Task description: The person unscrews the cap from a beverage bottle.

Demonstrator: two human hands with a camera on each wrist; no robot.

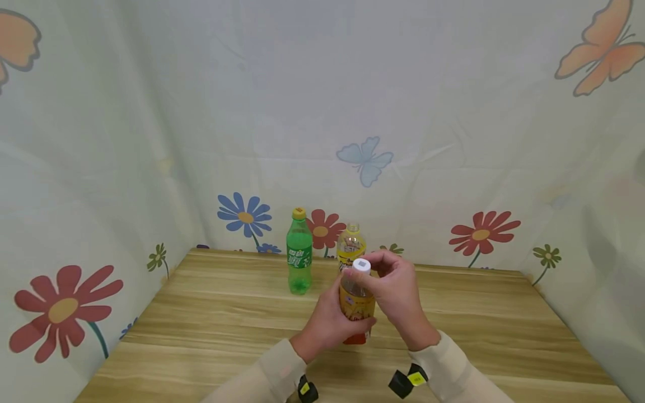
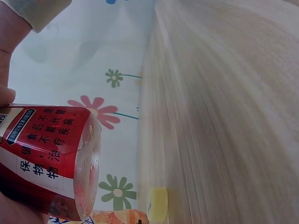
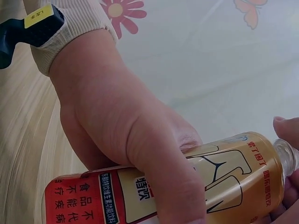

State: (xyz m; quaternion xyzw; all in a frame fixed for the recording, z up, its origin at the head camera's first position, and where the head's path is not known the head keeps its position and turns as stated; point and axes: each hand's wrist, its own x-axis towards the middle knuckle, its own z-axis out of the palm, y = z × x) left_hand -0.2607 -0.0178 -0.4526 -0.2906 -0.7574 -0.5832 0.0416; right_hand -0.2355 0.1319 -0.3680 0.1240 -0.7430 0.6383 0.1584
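Note:
My left hand [image 1: 330, 319] grips an energy drink bottle [image 1: 356, 305] with a gold and red label, and its thumb crosses the front. The bottle's base is above the table in the left wrist view. At the top, the thumb and fingers of my right hand [image 1: 400, 285] pinch the white cap [image 1: 361, 265]. Only part of that hand's fingers [image 3: 292, 130] appears by the clear neck in the right wrist view. Directly behind stands a clear bottle [image 1: 351, 249] with a yellow label and an uncapped mouth, partly hidden.
A green soda bottle [image 1: 299, 254] with a yellow cap stands upright to the left. On the wooden table [image 1: 227, 313] lies a loose yellow cap [image 2: 158, 205], seen in the left wrist view. A flower-printed cloth [image 1: 282, 112] encloses the back and sides.

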